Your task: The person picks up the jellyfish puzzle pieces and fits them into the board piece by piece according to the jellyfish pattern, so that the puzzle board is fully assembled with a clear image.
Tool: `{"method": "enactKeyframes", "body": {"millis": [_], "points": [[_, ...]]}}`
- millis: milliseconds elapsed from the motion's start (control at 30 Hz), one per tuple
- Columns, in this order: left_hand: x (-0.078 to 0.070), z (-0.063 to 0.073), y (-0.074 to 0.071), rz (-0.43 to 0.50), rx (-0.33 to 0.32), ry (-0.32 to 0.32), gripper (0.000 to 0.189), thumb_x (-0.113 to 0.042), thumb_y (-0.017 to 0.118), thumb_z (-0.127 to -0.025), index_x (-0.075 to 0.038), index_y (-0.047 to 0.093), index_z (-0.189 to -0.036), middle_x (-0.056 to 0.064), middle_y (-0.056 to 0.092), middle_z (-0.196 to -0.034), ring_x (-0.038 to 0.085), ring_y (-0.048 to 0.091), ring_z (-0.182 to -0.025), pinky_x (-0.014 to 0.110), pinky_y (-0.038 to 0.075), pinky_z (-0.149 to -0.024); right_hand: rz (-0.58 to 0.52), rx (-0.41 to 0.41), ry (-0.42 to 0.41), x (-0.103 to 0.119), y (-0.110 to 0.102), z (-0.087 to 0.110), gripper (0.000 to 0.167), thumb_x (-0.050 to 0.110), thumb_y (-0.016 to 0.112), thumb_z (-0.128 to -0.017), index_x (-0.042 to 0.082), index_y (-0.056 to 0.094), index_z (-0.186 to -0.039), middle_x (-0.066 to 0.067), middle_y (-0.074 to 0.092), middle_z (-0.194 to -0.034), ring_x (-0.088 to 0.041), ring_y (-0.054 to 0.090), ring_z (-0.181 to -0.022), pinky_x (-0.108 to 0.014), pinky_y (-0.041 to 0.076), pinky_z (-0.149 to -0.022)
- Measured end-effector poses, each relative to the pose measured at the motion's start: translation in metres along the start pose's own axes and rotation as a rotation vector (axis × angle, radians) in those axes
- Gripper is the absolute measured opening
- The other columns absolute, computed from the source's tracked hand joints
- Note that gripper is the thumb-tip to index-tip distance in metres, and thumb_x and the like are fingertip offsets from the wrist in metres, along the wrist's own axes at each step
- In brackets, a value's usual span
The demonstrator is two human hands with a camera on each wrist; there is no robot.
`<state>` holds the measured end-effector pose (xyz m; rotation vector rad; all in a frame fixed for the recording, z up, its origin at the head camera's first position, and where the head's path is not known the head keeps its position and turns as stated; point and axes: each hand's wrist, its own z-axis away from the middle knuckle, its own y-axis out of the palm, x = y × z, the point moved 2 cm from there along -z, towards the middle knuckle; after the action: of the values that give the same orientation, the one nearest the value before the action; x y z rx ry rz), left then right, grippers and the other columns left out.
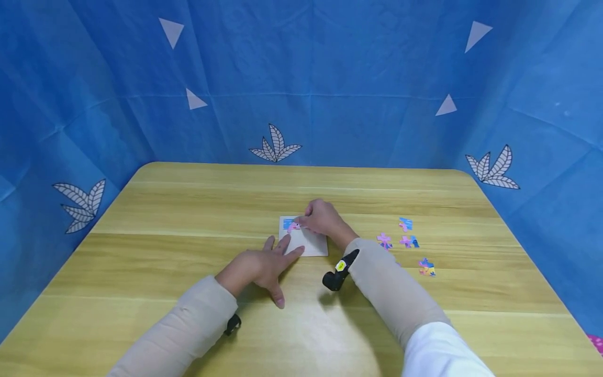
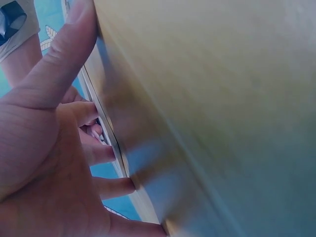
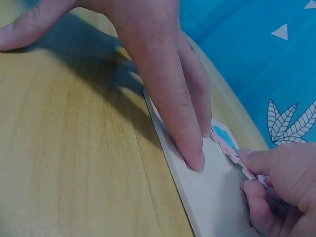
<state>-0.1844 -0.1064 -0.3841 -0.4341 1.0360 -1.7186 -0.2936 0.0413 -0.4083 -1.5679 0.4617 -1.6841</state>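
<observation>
A small white puzzle board [image 1: 314, 245] lies on the table, with a blue-and-pink jigsaw piece [image 1: 288, 224] at its far left corner. My left hand [image 1: 264, 266] is spread, two fingertips pressing on the board near its left and front edges, thumb out over the table. In the right wrist view those fingers [image 3: 173, 108] are straight. At the board's far side my right hand [image 1: 324, 217] pinches a jigsaw piece [image 3: 249, 173] between thumb and finger, close beside the placed one. Most of the pinched piece is hidden by the fingertips.
To the right lie several loose jigsaw pieces: a blue-and-pink one [image 1: 406, 224], a pink one [image 1: 384, 240], a pink-and-blue one [image 1: 409, 241] and a yellow-and-blue one [image 1: 427, 267]. My right forearm partly covers another. A blue curtain [image 1: 311, 78] hangs behind the wooden table [image 1: 212, 193].
</observation>
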Motion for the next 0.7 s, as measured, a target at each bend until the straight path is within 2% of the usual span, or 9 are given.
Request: {"method": "enactKeyframes", "body": {"millis": [233,433,700], "points": [[0.0004,-0.0004,0.0006,0.005,-0.004,0.003,0.121,-0.048,0.088,-0.067,-0.027,0.014,-0.160,0.012,-0.002,-0.165,0.044,0.001,-0.147,0.063,0.031,-0.105,0.026,0.031,0.050,-0.0019,-0.0004,-0.0030,0.035,0.032,0.075,-0.089,0.005,0.057,-0.077,-0.002,0.054,-0.056,-0.014,0.050,-0.048,-0.025,0.039,-0.045],[0.0000,-0.0008,0.0002,0.005,-0.002,0.009,0.121,-0.048,0.088,-0.067,-0.026,0.014,-0.160,0.013,-0.003,-0.165,0.044,0.001,-0.146,0.063,0.030,-0.105,0.035,0.047,0.089,-0.0057,0.0001,-0.0056,0.042,0.037,0.075,-0.089,0.008,0.054,-0.066,-0.002,0.053,-0.051,-0.014,0.047,-0.044,-0.026,0.038,-0.045],[0.0001,-0.0009,0.0011,0.011,-0.004,0.008,0.122,-0.048,0.088,-0.066,-0.026,0.014,-0.160,0.014,-0.003,-0.164,0.045,0.001,-0.146,0.063,0.029,-0.106,0.074,0.040,0.076,-0.0052,-0.0001,-0.0047,0.049,0.041,0.075,-0.088,0.008,0.054,-0.059,-0.001,0.048,-0.046,-0.014,0.042,-0.040,-0.026,0.034,-0.043]]}}
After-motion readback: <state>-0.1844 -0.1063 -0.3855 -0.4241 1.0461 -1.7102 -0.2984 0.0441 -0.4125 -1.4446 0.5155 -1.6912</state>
